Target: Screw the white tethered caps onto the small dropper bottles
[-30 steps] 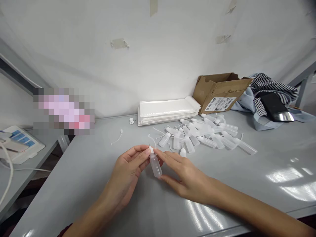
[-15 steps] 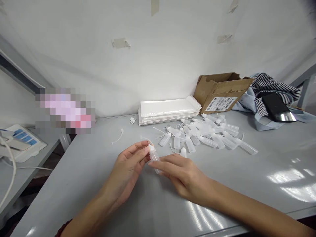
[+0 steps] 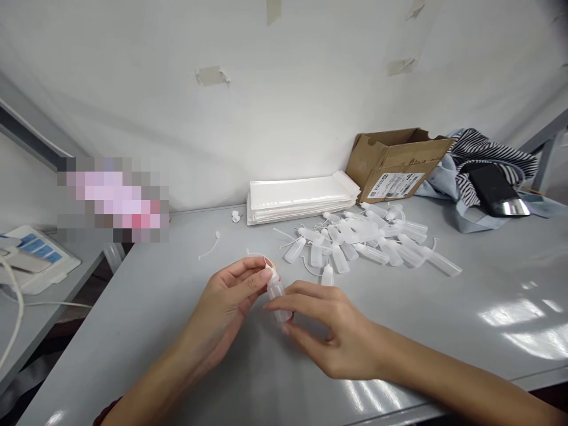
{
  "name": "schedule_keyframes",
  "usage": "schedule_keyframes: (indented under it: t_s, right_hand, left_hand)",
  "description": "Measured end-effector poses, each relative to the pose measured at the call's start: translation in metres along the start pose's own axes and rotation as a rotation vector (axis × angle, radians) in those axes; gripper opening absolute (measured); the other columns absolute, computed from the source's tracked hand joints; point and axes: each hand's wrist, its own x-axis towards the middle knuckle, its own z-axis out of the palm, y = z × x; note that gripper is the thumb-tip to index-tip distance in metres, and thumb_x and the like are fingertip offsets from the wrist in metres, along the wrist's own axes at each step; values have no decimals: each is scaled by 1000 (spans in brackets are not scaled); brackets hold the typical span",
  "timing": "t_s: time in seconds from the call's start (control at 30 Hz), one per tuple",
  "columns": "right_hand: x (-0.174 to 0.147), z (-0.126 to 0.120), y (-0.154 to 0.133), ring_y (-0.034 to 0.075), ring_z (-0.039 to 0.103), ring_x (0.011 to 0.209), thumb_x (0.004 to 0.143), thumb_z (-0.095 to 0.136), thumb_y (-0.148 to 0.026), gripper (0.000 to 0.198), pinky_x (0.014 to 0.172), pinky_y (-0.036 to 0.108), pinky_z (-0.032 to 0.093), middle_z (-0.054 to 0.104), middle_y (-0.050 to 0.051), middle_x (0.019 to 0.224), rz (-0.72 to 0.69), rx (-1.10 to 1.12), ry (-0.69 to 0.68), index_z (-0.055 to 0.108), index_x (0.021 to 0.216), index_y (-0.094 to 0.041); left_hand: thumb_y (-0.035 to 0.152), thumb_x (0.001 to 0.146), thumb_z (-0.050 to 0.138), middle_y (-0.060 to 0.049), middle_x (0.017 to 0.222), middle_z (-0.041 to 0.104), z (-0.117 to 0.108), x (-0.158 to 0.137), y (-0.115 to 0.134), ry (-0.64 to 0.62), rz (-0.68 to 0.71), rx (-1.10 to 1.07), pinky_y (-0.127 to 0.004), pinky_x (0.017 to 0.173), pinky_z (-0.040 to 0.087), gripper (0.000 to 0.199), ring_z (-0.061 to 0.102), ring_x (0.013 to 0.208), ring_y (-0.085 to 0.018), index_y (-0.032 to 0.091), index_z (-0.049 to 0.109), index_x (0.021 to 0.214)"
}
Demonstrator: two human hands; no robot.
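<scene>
A small translucent dropper bottle (image 3: 275, 289) is tilted in front of me, between both hands. My left hand (image 3: 235, 293) pinches its white top between thumb and fingers, and a thin plastic strap (image 3: 255, 254) sticks out above those fingertips. Lower down, my right hand (image 3: 326, 322) holds the bottle's body, index finger across the front and thumb near the base. Just beyond the right hand stands another bottle (image 3: 327, 275) with a white nozzle, its lower part hidden. Behind it spreads a pile of similar bottles (image 3: 341, 257), several with thin straps.
On the grey table (image 3: 146, 319) lie a loose strap (image 3: 216, 239) and small white pieces (image 3: 236, 216). White padded envelopes (image 3: 297, 198) are stacked by the wall. An open cardboard box (image 3: 394, 171), striped cloth (image 3: 492, 148) and a black device (image 3: 494, 186) sit at right.
The bottle has come slightly lower and closer to me. My right thumb now shows beneath its base, farther from the index finger. The left hand keeps its pinch at the top.
</scene>
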Motion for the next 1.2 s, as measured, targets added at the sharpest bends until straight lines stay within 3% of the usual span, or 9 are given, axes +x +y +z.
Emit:
schedule_keyframes:
  t_s: [0.13,0.27,0.4,0.57,0.73,0.87,0.97,1.07,1.2]
  right_hand:
    - [2,1,-5,14,58,71,76,70,-24,16,69,28,49,61,0,77,146,130,72,64,91,-19]
    - [5,4,-3,12,57,63,81,65,-22,12,65,26,47,59,-3,66,365,421,116,55,75,-19]
    - [7,5,4,12,64,63,78,71,-25,27,65,27,49,66,0,74,474,928,54,45,75,-18]
    - [7,5,8,12,69,71,82,69,-24,23,70,24,51,70,9,89,485,1395,-78,50,90,-15]
    - [7,7,11,11,69,68,85,66,-29,24,65,22,52,71,8,85,494,1272,-19,46,92,-17]
    - [8,7,11,11,62,48,66,82,-28,46,50,20,49,63,-6,58,578,906,126,44,91,-20]
    - [9,7,9,10,60,47,66,82,-29,40,50,19,48,60,-7,54,593,753,152,51,87,-17]
    - [8,7,11,10,62,49,75,75,-37,32,50,21,50,63,-1,63,558,904,44,55,82,-13]
    - [8,9,19,9,59,47,80,69,-40,32,42,19,48,62,1,67,535,1361,-198,59,84,-10]
  left_hand:
    - [27,77,72,-1,86,66,1,0,-1,-8,-36,-2,-25,76,48,14,59,78,-13,19,69,87]
    - [24,76,74,-3,91,70,3,1,-2,-9,-25,-32,-25,84,48,19,61,87,-15,19,69,94]
    - [23,80,71,-2,91,71,3,-1,-1,-83,5,-43,-23,79,50,16,64,85,-14,21,69,95]
    - [22,81,70,-1,93,72,3,-5,4,-103,-8,-58,-21,76,52,17,66,86,-14,23,69,98]
    - [28,76,75,-1,92,72,2,-4,2,-39,17,13,-20,73,52,21,66,85,-14,24,69,96]
    - [34,71,78,0,87,72,4,-4,-3,90,101,204,-20,76,50,27,64,89,-15,25,70,96]
    - [36,70,78,0,89,71,5,-6,-5,121,91,264,-22,79,49,30,63,91,-16,25,70,97]
    - [36,70,78,-1,88,71,6,-8,-1,81,54,236,-23,81,48,33,63,88,-16,23,70,99]
    - [31,73,76,-1,86,71,5,-10,7,-20,-10,126,-24,81,48,35,64,84,-14,21,67,105]
